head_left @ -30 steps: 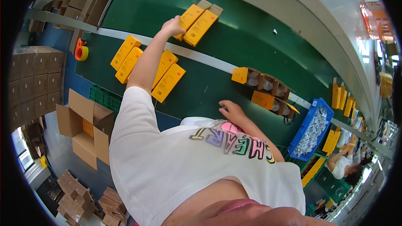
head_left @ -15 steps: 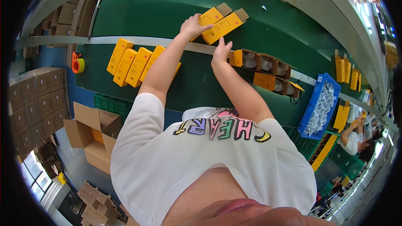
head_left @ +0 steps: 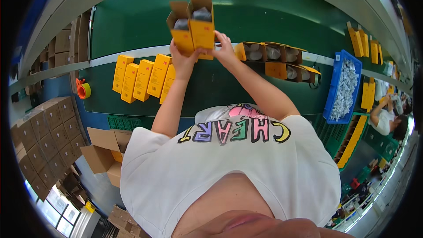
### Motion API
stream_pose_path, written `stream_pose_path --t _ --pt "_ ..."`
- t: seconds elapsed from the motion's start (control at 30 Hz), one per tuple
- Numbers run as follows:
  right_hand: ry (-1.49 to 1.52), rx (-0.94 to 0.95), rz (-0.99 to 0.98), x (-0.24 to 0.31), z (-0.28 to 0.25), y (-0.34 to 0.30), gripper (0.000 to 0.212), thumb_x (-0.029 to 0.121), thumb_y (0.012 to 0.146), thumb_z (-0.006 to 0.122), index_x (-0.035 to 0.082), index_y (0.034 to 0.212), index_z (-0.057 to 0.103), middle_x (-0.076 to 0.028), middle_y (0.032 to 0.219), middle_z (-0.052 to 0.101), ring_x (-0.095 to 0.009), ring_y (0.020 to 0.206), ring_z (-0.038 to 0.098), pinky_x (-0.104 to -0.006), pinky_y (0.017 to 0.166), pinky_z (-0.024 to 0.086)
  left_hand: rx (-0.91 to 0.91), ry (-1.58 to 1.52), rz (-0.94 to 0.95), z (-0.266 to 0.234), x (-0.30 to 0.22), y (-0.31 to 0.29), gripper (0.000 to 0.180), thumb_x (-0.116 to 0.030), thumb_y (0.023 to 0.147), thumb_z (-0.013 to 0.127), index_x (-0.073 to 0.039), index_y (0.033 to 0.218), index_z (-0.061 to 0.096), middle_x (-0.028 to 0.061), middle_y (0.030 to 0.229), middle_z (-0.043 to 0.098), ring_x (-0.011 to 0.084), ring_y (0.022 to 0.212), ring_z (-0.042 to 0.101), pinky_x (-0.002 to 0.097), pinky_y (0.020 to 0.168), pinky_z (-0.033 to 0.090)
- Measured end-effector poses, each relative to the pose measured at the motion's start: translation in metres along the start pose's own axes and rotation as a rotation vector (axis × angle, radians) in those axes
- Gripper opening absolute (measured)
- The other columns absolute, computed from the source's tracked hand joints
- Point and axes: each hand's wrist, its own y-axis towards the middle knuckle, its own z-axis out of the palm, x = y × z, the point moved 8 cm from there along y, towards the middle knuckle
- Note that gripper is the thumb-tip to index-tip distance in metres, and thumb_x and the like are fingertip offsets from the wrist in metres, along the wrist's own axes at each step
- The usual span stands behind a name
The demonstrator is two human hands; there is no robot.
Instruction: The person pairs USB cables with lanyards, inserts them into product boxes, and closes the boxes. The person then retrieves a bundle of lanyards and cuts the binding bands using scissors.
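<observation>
Two tall yellow cartons stand side by side between my hands, their brown top flaps up and their tops uncovered. Something grey and bagged shows inside each. My left hand [head_left: 183, 61] is closed around the lower end of the left carton [head_left: 183, 39]. The right carton [head_left: 203, 34] is gripped low on its right side by my right hand [head_left: 224, 49]. Left of my left forearm, several closed yellow cartons [head_left: 143, 79] lie in a slanted row on the green table [head_left: 216, 90]. To the right, several open cartons [head_left: 273, 52] hold pale wrapped items.
A blue tray [head_left: 330, 89] of small silvery packets stands at the right. An orange tape dispenser [head_left: 82, 89] sits at the table's left end. An open cardboard box [head_left: 98, 158] and stacked brown boxes [head_left: 53, 134] stand lower left. A co-worker [head_left: 384, 119] is at far right.
The two cartons have been tipped from lying slanted to nearly upright, moving left, with their openings now showing. My right hand has closed on the right carton; before, it was beside it.
</observation>
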Motion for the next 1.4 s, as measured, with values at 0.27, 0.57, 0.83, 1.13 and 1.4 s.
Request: stream_pose_path --t 0.27,0.57,0.83,1.13,1.4 --pt "-0.25 0.138 0.006 -0.067 -0.051 -0.156 0.071 0.026 0.082 0.077 -0.001 0.138 0.044 -0.023 0.125 0.057 -0.039 0.108 0.06 -0.0425 0.089 0.051 0.218 0.268 0.221 0.043 -0.008 -0.148 0.097 -0.015 0.063 0.089 -0.007 0.142 0.034 0.0188 0.133 0.046 0.0406 0.124 0.048 0.0406 0.1 0.046" --pt "0.015 0.014 0.127 -0.121 -0.139 -0.188 0.027 0.013 0.094 0.058 -0.006 0.113 0.058 -0.019 0.097 0.072 -0.03 0.09 0.071 -0.0351 0.078 0.055 0.237 0.21 0.164 0.13 -0.005 -0.152 0.078 -0.021 0.082 0.078 -0.003 0.143 0.033 0.0229 0.136 0.044 0.0424 0.124 0.047 0.0427 0.101 0.042" --pt "-0.617 -0.633 0.206 -0.196 -0.36 -0.253 0.017 0.01 0.085 0.064 0.005 0.102 0.066 -0.009 0.104 0.065 -0.03 0.098 0.062 -0.041 0.088 0.049 0.371 0.138 0.068 0.145 0.01 -0.161 0.057 -0.017 0.085 0.074 -0.003 0.13 0.044 0.018 0.13 0.052 0.035 0.121 0.052 0.0378 0.097 0.044" --pt "-0.903 -0.362 0.336 -0.2 -0.439 -0.244 0.019 0.014 0.084 0.071 0.003 0.097 0.063 -0.008 0.085 0.065 -0.026 0.091 0.064 -0.0361 0.088 0.048 0.072 0.34 0.478 0.091 -0.118 -0.217 0.061 -0.008 0.091 0.064 -0.006 0.145 0.036 0.0168 0.15 0.034 0.0262 0.107 0.059 0.0344 0.087 0.051" --pt "0.487 -0.319 0.209 -0.081 -0.469 -0.256 0.018 0.007 0.093 0.061 0.0 0.108 0.065 -0.005 0.089 0.068 -0.012 0.083 0.064 -0.0236 0.08 0.05 0.337 0.002 0.496 0.173 -0.214 -0.225 0.053 -0.005 0.093 0.061 -0.006 0.142 0.041 0.016 0.144 0.043 0.0149 0.089 0.065 0.0234 0.068 0.051"
